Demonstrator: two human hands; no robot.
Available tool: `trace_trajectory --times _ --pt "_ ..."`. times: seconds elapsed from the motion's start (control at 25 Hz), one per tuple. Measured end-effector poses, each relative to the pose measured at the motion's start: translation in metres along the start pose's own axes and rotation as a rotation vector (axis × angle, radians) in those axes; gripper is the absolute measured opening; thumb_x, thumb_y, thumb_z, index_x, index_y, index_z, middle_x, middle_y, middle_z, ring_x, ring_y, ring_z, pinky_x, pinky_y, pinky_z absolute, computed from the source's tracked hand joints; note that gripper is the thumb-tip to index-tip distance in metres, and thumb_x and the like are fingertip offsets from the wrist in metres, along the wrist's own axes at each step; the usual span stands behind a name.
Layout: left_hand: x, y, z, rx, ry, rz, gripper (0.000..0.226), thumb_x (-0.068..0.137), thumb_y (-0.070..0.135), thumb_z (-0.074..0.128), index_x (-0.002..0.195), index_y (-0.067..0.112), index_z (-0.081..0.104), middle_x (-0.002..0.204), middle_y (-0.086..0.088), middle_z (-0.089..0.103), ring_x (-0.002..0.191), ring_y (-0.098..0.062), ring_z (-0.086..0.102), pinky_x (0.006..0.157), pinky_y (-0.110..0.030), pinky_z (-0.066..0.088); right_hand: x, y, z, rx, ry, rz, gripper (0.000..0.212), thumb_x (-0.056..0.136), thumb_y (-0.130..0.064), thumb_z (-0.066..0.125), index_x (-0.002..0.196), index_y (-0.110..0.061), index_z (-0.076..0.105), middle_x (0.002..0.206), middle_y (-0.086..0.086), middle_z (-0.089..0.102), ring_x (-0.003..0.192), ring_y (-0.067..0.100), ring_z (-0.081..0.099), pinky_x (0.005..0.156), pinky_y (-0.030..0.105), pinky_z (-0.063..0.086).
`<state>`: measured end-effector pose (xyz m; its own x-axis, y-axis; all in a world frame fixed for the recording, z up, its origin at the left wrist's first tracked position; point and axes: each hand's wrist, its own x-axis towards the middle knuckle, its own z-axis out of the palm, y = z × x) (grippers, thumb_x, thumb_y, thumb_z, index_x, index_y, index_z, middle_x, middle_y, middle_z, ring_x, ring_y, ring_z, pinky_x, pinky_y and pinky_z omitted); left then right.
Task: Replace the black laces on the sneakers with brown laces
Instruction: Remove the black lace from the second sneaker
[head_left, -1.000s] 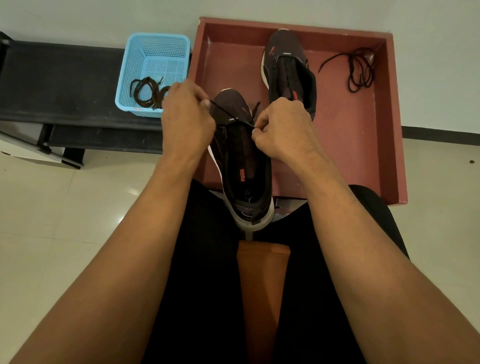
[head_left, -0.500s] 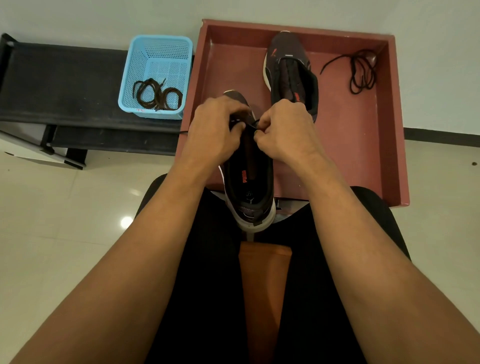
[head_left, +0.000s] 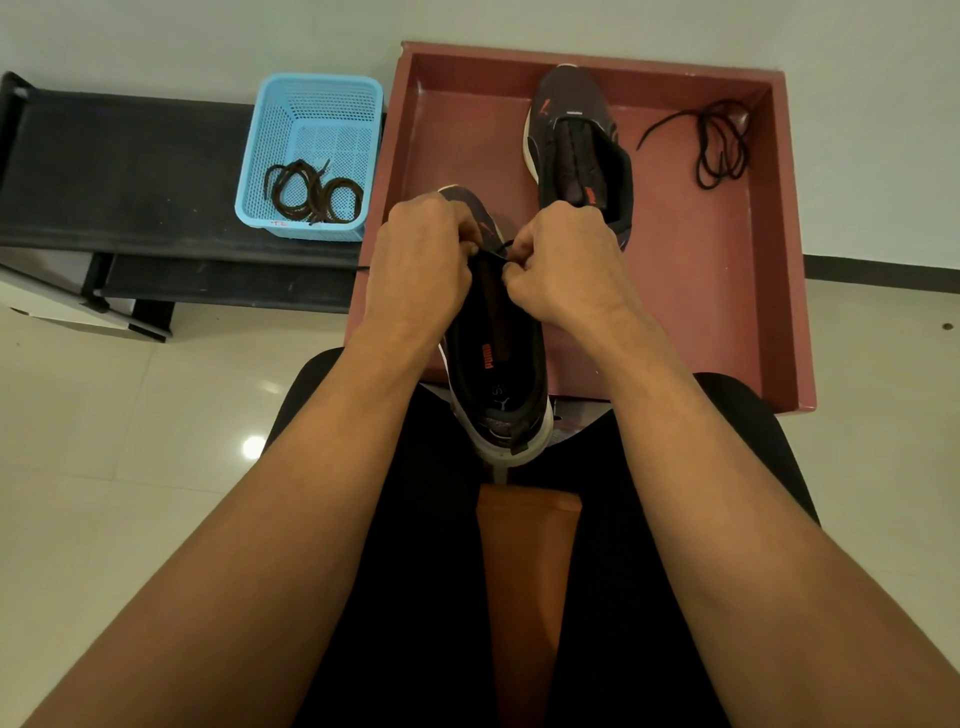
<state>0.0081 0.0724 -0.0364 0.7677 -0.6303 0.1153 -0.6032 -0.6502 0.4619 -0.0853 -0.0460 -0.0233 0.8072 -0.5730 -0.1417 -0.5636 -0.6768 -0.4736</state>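
Dark sneaker (head_left: 498, 364), orange logo, on lap.
Left hand (head_left: 415, 262) and right hand (head_left: 566, 265) pinch its black lace (head_left: 492, 255), fingers curled; red tray (head_left: 691, 291), pale tiled floor (head_left: 104, 415) beyond.

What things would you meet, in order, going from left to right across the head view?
black bench → blue basket → left hand → right hand → loose black lace

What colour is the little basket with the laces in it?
Light blue; the basket shows best in the head view.
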Motion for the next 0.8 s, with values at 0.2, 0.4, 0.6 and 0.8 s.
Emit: trace_trajectory --times 0.2,0.4,0.6,0.8 --pt "-0.001 -0.002 -0.001 -0.004 0.008 0.002 0.014 0.089 0.017 0.077 0.099 0.024 0.083 0.1 0.0 0.077 0.092 -0.018 0.071 0.082 -0.032 0.057 0.0 0.001 -0.001 0.012 -0.008 0.001 0.013 0.089 -0.021 0.074 0.099 -0.02 0.081 0.084 0.003 0.072 0.083 0.022 0.072 0.08 0.035 0.062" --pt "0.001 -0.008 -0.005 -0.073 0.114 -0.133 0.003 0.092 0.013 0.071 0.09 0.015 0.072 0.095 0.0 0.067 0.085 -0.01 0.056 0.077 -0.027 0.045 0.002 0.002 0.001 0.001 0.009 0.013 0.007 0.088 -0.02 0.074 0.093 -0.018 0.079 0.083 0.001 0.071 0.081 0.021 0.071 0.075 0.033 0.061" --pt "0.001 -0.035 -0.02 -0.151 0.316 -0.356 0.005 0.096 0.011 0.063 0.101 0.011 0.064 0.101 -0.003 0.067 0.092 -0.016 0.062 0.079 -0.029 0.045 0.003 0.002 0.001 0.018 0.002 0.01 0.007 0.09 -0.018 0.073 0.09 -0.02 0.08 0.082 0.0 0.072 0.082 0.019 0.072 0.072 0.027 0.056" --pt "0.001 -0.023 -0.013 -0.046 0.095 -0.085 0.032 0.09 0.013 0.065 0.121 0.018 0.068 0.125 -0.005 0.064 0.117 -0.027 0.057 0.098 -0.034 0.044 0.002 0.005 0.0 0.019 0.003 0.009 0.007 0.088 -0.017 0.073 0.089 -0.02 0.079 0.078 -0.001 0.071 0.08 0.018 0.072 0.071 0.027 0.055"
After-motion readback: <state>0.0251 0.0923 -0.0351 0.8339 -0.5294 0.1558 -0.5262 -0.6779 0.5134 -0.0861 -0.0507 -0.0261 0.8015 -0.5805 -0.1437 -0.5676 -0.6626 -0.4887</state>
